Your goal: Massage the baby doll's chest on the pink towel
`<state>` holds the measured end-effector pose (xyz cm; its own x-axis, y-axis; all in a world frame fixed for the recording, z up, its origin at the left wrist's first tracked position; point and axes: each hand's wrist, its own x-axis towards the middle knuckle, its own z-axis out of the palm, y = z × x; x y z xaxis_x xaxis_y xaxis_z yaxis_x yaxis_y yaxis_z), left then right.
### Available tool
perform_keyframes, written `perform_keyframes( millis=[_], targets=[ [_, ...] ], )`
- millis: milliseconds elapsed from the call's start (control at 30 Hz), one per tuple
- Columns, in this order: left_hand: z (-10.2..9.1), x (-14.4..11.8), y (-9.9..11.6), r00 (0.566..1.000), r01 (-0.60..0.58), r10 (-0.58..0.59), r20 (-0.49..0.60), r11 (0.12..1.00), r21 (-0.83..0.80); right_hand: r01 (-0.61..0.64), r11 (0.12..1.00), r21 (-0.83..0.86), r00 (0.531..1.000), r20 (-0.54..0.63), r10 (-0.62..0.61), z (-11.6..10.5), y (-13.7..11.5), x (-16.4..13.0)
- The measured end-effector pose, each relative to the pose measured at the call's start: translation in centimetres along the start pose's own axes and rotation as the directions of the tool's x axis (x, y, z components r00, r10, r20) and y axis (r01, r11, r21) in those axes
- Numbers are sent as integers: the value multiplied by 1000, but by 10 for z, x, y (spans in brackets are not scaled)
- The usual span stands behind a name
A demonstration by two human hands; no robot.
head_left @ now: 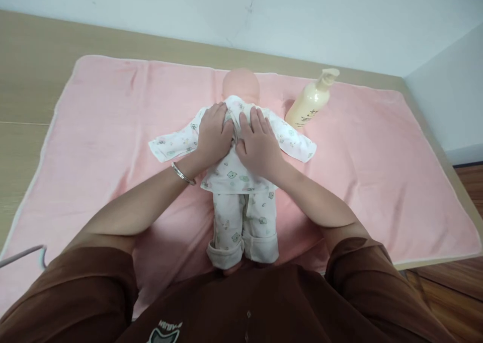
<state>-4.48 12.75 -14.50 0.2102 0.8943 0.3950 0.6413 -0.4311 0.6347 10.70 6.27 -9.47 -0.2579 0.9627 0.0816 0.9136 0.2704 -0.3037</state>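
On the pink towel [113,132] lies a baby doll [241,182] in printed white pyjamas; left hand [214,134] and right hand [258,144] press flat on it, fingers open.

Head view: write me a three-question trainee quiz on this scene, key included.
1. True or false: both hands lie flat on the baby doll's chest.
2. Which item stands to the right of the doll's head? A) pump lotion bottle B) towel roll C) cup
3. Fill in: the doll lies on a ____ blanket.

Key
1. True: the left hand and the right hand press side by side on the printed top, palms down, holding nothing.
2. A: the pump lotion bottle leans on the blanket beside the head.
3. Pink: the pink blanket covers the wooden table.
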Motion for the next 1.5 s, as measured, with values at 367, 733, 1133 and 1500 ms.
perform_keyframes(
  millis=[367, 733, 1133, 1500],
  targets=[
    [4, -12, 12, 998, 58, -58, 0, 993, 100, -106, 994, 17, 994, -3, 106, 2, 28, 34],
    [-4, -35, 39, 996, -4, -8, 91, 992, 127, 72, 997, 5, 992, 102, -73, -13, 48, 38],
    [-4, -13, 15, 995, 5, -23, 94, 982, 191, 30, 998, -61, 981, 192, -18, -29, 10, 10],
    [-15, -7, 18, 982, -27, 7, 190, 994, 107, -6, 996, -84, 999, 39, 10, -10, 5, 2]
  ],
)
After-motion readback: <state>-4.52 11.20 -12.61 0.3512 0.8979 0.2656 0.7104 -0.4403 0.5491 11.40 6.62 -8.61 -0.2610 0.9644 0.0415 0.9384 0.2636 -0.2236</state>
